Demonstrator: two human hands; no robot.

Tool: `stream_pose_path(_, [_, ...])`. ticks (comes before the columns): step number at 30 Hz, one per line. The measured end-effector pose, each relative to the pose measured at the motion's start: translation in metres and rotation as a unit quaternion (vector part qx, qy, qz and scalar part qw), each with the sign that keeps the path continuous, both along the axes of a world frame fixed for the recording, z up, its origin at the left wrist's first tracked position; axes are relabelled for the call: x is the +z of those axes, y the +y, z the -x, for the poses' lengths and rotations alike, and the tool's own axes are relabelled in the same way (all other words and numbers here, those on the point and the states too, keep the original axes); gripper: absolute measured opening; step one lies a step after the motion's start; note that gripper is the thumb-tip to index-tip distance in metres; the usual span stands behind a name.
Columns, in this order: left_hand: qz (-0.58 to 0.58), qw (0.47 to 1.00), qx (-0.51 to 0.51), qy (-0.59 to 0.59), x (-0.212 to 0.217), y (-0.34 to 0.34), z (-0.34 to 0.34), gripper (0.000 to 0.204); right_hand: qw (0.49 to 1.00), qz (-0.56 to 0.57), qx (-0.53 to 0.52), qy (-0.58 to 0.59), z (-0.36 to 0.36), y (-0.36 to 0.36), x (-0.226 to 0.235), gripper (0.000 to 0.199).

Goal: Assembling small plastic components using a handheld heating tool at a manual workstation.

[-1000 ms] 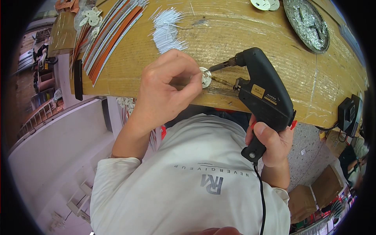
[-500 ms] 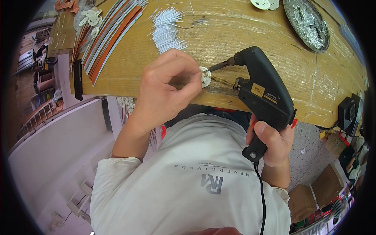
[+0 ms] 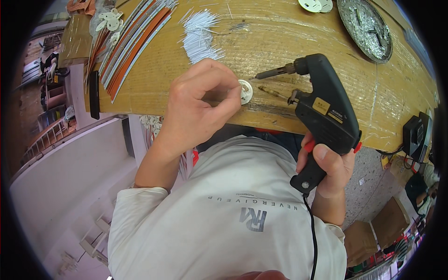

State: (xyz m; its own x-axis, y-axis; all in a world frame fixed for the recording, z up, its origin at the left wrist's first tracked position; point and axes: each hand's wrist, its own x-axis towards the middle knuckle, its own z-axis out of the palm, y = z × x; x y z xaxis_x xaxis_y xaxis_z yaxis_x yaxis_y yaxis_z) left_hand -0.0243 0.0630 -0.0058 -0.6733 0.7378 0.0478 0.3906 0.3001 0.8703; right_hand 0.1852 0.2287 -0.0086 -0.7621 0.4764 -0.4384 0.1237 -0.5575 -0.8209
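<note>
My right hand (image 3: 333,168) grips the handle of a black soldering gun (image 3: 329,100) with red parts and a trailing cord. Its two tips point left, a short way off a small white round disc (image 3: 247,92) on the wooden table. My left hand (image 3: 198,102) is beside that disc, thumb and forefinger pinched together at its left edge. The fingers cover part of the disc, and what they pinch is hidden.
Beyond my left hand lies a pile of thin white pieces (image 3: 200,37), with fanned orange and grey strips (image 3: 135,42) to its left. A round metal tray (image 3: 381,60) of silvery bits sits far right, near white discs (image 3: 309,4). A black box (image 3: 413,130) stands rightward.
The soldering gun has moved right, and its tips have come away from the white disc. My left hand stays in nearly the same place.
</note>
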Motion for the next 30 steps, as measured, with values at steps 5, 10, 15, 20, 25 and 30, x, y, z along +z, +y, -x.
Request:
stream_pose_path(5, [0.000, 1.000, -0.002, -0.008, -0.002, -0.001, 0.000, 0.006, 1.000, -0.016, -0.023, 0.008, 0.004, -0.004, 0.002, 0.061])
stream_pose_path(10, [0.002, 1.000, -0.002, -0.005, -0.001, -0.001, -0.001, 0.006, 1.000, -0.016, -0.011, 0.017, 0.002, -0.003, -0.002, 0.064])
stream_pose_path(15, [-0.005, 1.000, -0.011, 0.006, -0.005, -0.002, -0.001, 0.005, 0.999, -0.021, -0.016, 0.019, 0.001, -0.003, -0.002, 0.064])
stream_pose_path(20, [-0.035, 0.997, -0.034, 0.063, -0.015, -0.007, -0.004, 0.008, 0.999, -0.027, -0.033, 0.027, 0.002, -0.005, -0.003, 0.064])
stream_pose_path(25, [-0.043, 0.981, -0.076, 0.171, -0.011, -0.013, 0.001, 0.015, 0.997, -0.049, -0.028, 0.043, 0.005, -0.007, -0.002, 0.062])
stream_pose_path(30, [-0.037, 0.968, -0.085, 0.231, -0.009, -0.007, 0.008, 0.011, 0.991, -0.090, -0.072, 0.066, 0.010, -0.010, -0.004, 0.057])
